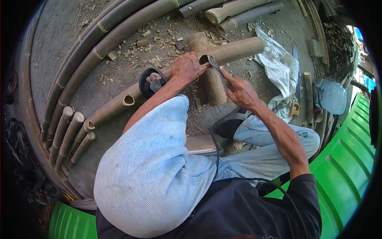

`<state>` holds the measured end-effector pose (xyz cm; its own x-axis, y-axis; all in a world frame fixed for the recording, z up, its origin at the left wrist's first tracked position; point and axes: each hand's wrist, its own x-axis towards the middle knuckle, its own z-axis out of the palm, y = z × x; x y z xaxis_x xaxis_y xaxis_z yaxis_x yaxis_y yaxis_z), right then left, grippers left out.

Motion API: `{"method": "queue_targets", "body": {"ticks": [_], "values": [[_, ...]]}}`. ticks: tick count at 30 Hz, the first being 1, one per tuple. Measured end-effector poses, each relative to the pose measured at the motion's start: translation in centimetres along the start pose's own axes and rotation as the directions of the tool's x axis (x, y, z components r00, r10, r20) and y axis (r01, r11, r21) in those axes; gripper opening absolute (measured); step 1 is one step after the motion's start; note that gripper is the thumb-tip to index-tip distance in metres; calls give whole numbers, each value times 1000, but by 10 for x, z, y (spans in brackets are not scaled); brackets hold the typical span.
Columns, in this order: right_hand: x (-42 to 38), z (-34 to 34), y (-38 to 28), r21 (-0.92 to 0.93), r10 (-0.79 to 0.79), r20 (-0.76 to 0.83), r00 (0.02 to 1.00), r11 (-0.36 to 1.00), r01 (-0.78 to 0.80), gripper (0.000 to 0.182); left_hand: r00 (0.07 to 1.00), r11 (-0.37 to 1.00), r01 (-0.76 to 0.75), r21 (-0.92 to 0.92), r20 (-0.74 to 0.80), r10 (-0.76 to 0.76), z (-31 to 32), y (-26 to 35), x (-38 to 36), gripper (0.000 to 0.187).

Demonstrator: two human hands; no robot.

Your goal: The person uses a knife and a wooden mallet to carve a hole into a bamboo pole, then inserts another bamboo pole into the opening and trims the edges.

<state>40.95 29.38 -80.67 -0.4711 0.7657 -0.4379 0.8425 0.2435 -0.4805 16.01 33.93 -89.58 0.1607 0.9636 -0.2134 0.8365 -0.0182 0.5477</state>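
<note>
A long bamboo pole (238, 49) lies slantwise before me, propped across a short thick bamboo log (214, 85). My left hand (187, 67) is closed on the pole, its fingertips beside a dark hole cut in the wall. In my right hand (241, 91) is a knife (213, 62), its narrow metal blade reaching to the right edge of that hole. The handle is mostly hidden by my fingers. A sandalled foot (153, 81) rests against the pole left of my left hand. Further down the pole are other cut openings.
Long bamboo poles (115, 38) curve along the left, with short lengths (71, 129) below them. Chips litter the ground. At right are a white sack (276, 65), a saw with an orange handle (294, 108), a clear plastic jug (331, 96) and green ribbed sheeting (346, 153).
</note>
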Motion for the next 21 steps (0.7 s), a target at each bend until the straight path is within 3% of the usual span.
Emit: {"method": "queue_targets", "body": {"ticks": [5, 10, 12, 14, 15, 16, 17, 18, 19, 20, 21], "values": [[21, -43, -4, -86, -66, 116, 991, 993, 76, 86, 1000, 1000, -3, -18, -17, 2, -1, 1, 1, 55], [63, -79, -19, -239, -34, 351, 936, 963, 125, 85, 999, 999, 37, -10, -22, -37, -1, 3, 2, 49], [56, -75, -25, -261, -48, 339, 939, 955, 143, 83, 997, 997, 71, -30, 2, -71, -1, 4, 0, 47], [38, -56, -32, -171, 78, 227, 971, 985, -40, 85, 999, 998, 50, -26, 13, -49, -1, -1, 4, 70], [26, -27, -19, -78, 25, 86, 996, 997, -19, 84, 999, 998, 51, -22, 5, -51, -5, -1, 6, 70], [13, -20, -32, -73, 26, 86, 996, 997, -19, 84, 1000, 1000, 8, 8, 13, -8, -10, 0, 3, 80], [0, -11, -52, 424, 219, 132, 967, 869, -255, 82, 999, 999, -41, 35, 30, 40, -10, 3, -1, 89], [-10, -3, -68, 784, 357, 261, 897, 463, -413, 80, 998, 998, -49, 32, 43, 48, -8, 3, -3, 89], [-14, 15, -72, 884, 393, 244, 887, 287, -370, 82, 997, 996, -72, 59, 27, 70, -7, 1, -3, 93], [-14, 28, -72, 884, 396, 243, 885, 286, -370, 82, 996, 992, -91, 88, 8, 90, -5, -1, -2, 97], [-14, 38, -72, 863, 412, 159, 897, 384, -329, 82, 996, 992, -93, 89, 10, 93, -4, -1, -3, 97]]}}
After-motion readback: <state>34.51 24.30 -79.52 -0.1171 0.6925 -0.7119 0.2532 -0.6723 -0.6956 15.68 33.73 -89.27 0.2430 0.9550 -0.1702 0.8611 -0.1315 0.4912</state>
